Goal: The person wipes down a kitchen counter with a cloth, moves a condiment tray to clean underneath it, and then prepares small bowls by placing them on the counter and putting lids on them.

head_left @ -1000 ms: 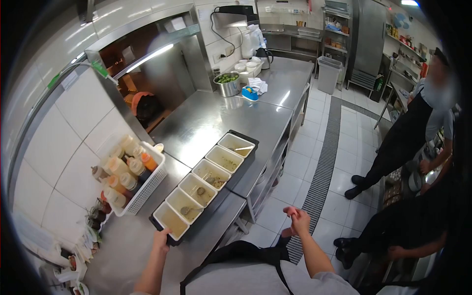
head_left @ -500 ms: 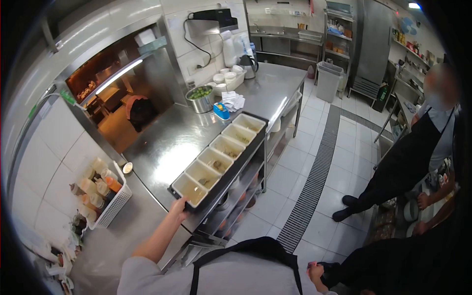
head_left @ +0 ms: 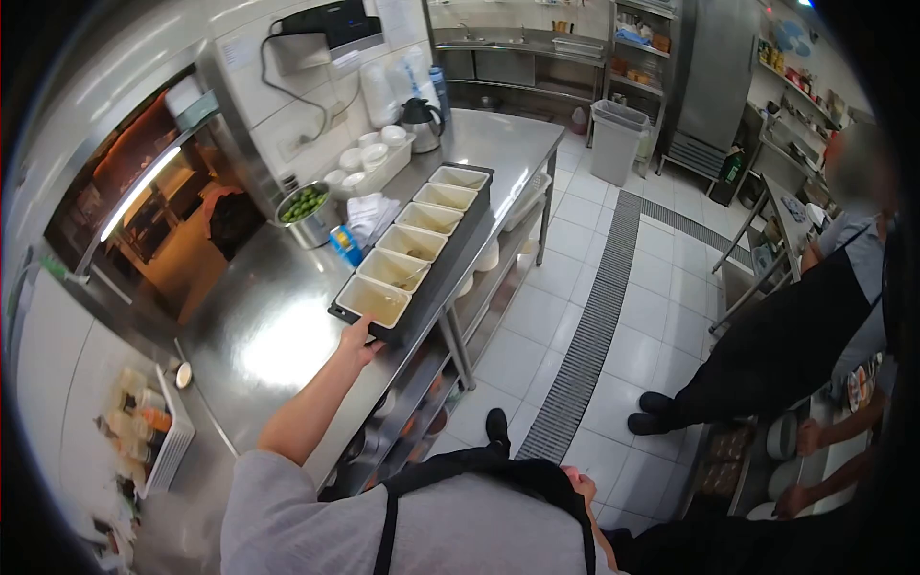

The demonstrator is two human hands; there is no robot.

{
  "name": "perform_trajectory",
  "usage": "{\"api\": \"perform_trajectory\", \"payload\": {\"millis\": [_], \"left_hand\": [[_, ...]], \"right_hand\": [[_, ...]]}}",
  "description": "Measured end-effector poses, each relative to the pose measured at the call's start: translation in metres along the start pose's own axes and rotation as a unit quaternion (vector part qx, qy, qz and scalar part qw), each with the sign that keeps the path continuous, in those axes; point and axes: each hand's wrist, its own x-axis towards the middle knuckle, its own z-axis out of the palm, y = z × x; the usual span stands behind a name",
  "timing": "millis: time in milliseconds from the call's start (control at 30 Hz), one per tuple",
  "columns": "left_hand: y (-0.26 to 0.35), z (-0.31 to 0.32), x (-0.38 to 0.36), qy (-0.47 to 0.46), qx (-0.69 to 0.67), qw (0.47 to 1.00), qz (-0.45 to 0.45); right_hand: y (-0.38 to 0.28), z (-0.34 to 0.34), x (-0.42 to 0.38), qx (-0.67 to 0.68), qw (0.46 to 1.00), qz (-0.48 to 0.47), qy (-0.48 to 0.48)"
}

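My left hand point(head_left: 358, 343) grips the near end of a long black holder point(head_left: 422, 292), thumb on top by the nearest tub and fingers below the rim. In the holder sits a row of several white rectangular tubs point(head_left: 372, 299), with spoons and a little food in some. The holder lies along the right edge of the steel counter point(head_left: 230, 316). Beside it are folded white papers point(head_left: 372, 213) and a small blue-and-yellow object point(head_left: 345, 246). My right hand point(head_left: 581, 484) hangs low by my apron, fingers curled; something pinkish shows at it, too small to name.
A metal pot of green limes point(head_left: 305, 218), a bin of white cups point(head_left: 379, 163) and a jug point(head_left: 420, 123) stand along the wall. A white basket of bottles point(head_left: 168, 441) is at left. A co-worker point(head_left: 767, 326) stands at right. A drain grate point(head_left: 585, 355) crosses the floor.
The holder with its tubs has slid forward along the counter, past the papers and nearer the jug, my left hand still on its end. My view has moved forward; a shoe now shows below.
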Motion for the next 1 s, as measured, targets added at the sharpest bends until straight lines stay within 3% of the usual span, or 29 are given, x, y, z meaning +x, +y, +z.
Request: {"api": "perform_trajectory", "payload": {"millis": [167,233,267,400,500,600,667,800,867,1000], "left_hand": [[0.02,0.075,0.071,-0.015,-0.028,0.999,-0.012],[0.035,0.103,0.092,-0.017,-0.009,1.0,0.002],[0.039,0.115,0.102,-0.019,0.005,1.0,0.013],[0.061,0.157,0.15,-0.004,0.0,1.0,-0.009],[0.079,0.182,0.182,0.003,0.014,1.0,0.006],[0.09,0.178,0.258,-0.056,0.04,0.998,-0.007],[0.109,0.201,0.25,-0.039,0.013,0.998,-0.042],[0.116,0.218,0.267,0.019,0.035,0.999,0.018],[0.113,0.213,0.279,-0.022,-0.004,0.999,0.03],[0.11,0.224,0.265,0.047,0.012,0.997,0.058]], "right_hand": [[-0.096,-0.002,0.087,-0.018,0.996,-0.014,-0.082],[-0.131,0.019,0.141,0.041,0.992,-0.084,-0.08],[-0.171,0.024,0.16,0.1,0.991,-0.055,-0.076],[-0.36,0.011,0.189,0.056,0.95,-0.293,-0.092],[-0.467,0.04,0.184,0.14,0.806,-0.575,-0.017],[-0.526,0.094,0.189,0.085,0.623,-0.758,-0.172],[-0.546,0.138,0.19,0.022,0.525,-0.805,-0.275],[-0.568,0.176,0.238,-0.022,0.486,-0.822,-0.297],[-0.58,0.189,0.28,-0.028,0.523,-0.782,-0.337],[-0.625,0.166,0.431,-0.036,0.536,-0.8,-0.267]]}}
